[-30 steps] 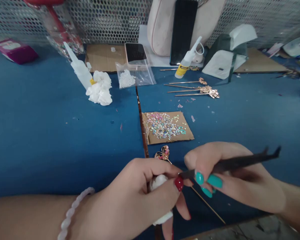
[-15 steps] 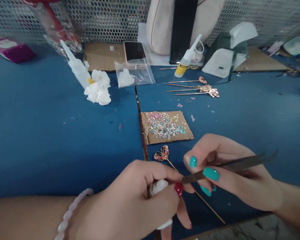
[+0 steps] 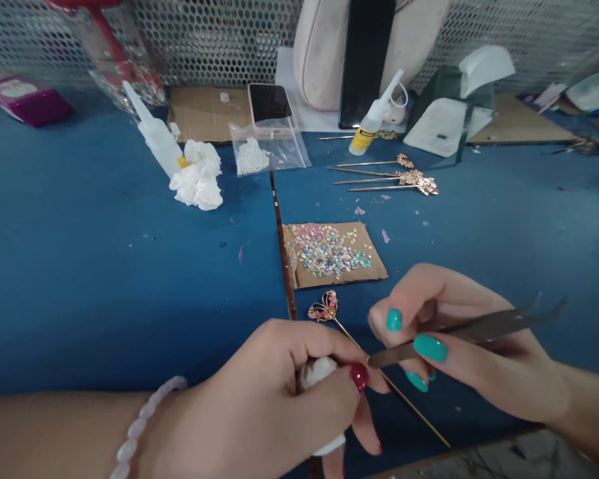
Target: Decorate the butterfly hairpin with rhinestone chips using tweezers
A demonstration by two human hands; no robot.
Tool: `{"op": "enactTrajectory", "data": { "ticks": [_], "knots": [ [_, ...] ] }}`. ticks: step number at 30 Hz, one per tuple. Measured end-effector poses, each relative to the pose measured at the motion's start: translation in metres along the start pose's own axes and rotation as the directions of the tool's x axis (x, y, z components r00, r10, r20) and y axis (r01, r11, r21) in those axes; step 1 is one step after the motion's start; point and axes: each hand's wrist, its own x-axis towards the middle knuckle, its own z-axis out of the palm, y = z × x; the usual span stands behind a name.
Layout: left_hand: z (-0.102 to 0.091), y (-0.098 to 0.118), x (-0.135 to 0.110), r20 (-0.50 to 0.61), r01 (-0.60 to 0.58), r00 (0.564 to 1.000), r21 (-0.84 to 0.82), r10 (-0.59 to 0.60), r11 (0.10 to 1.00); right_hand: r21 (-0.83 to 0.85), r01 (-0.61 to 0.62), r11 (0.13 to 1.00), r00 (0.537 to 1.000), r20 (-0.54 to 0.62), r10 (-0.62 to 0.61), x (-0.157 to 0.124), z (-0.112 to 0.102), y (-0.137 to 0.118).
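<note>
My left hand point(image 3: 289, 392), with red nails and a bead bracelet, is closed around a crumpled white tissue point(image 3: 319, 371). Its thumb and index finger are pinched together. My right hand point(image 3: 459, 339), with teal nails, grips metal tweezers point(image 3: 489, 327). Their joined end is at my left fingertips, while the two curved tips point away to the right. Under the left fingers runs a gold hairpin point(image 3: 414, 407) with a pink butterfly-shaped head point(image 3: 324, 307); whether those fingers touch it I cannot tell. Beyond it, small iridescent chips point(image 3: 329, 253) cover a cardboard piece point(image 3: 309, 281).
Several gold hairpins point(image 3: 379, 179) lie farther back, near a yellow-labelled glue bottle point(image 3: 367, 133). Another glue bottle point(image 3: 157, 140) leans on white tissue point(image 3: 199, 183) at left. A bag of white bits point(image 3: 269, 153), a phone point(image 3: 269, 103) and a tissue box point(image 3: 479, 93) stand behind.
My right hand and the tweezers have shifted slightly to the right. The left hand stays nearly in place, still around the tissue.
</note>
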Motion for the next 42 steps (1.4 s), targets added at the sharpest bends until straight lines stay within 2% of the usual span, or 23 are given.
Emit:
{"op": "enactTrajectory", "data": {
  "ticks": [5,9,15,19,23,31,35,39,42],
  "knots": [
    [0.000,-0.001,0.001,0.000,-0.028,1.000,-0.068,0.028,0.997,-0.055,-0.032,0.998,0.999,-0.002,0.032,-0.003,-0.001,0.000],
    [0.002,0.000,0.001,-0.002,-0.062,0.998,-0.203,0.063,0.977,-0.119,0.049,0.992,0.998,0.037,-0.045,-0.003,-0.002,0.000],
    [0.000,-0.002,0.002,0.014,-0.070,0.997,-0.205,0.074,0.976,-0.160,0.067,0.985,0.997,0.046,-0.061,-0.002,0.000,-0.002],
    [0.001,0.000,0.003,-0.001,-0.064,0.998,-0.200,0.065,0.978,-0.117,0.070,0.991,0.998,0.008,-0.070,-0.001,0.003,-0.001],
    [0.001,0.000,0.003,-0.016,-0.038,0.999,-0.151,0.036,0.988,-0.105,0.089,0.990,0.996,-0.015,-0.091,-0.001,0.005,0.001],
    [-0.001,-0.014,-0.005,-0.102,0.093,0.992,0.151,-0.078,0.984,-0.116,0.131,0.985,0.991,-0.024,-0.135,-0.002,0.012,0.002],
    [0.000,-0.019,-0.007,-0.143,0.050,0.989,0.190,-0.022,0.980,-0.062,0.115,0.991,0.991,-0.065,-0.119,-0.004,0.013,0.005],
    [-0.001,-0.023,-0.005,-0.143,-0.021,0.989,0.163,0.045,0.986,-0.045,0.063,0.997,0.998,0.017,-0.063,-0.005,0.009,0.005],
    [-0.002,-0.027,-0.004,-0.157,-0.035,0.986,0.157,0.060,0.987,-0.065,0.056,0.996,0.998,0.009,-0.055,-0.003,0.005,0.000]
  ]
}}
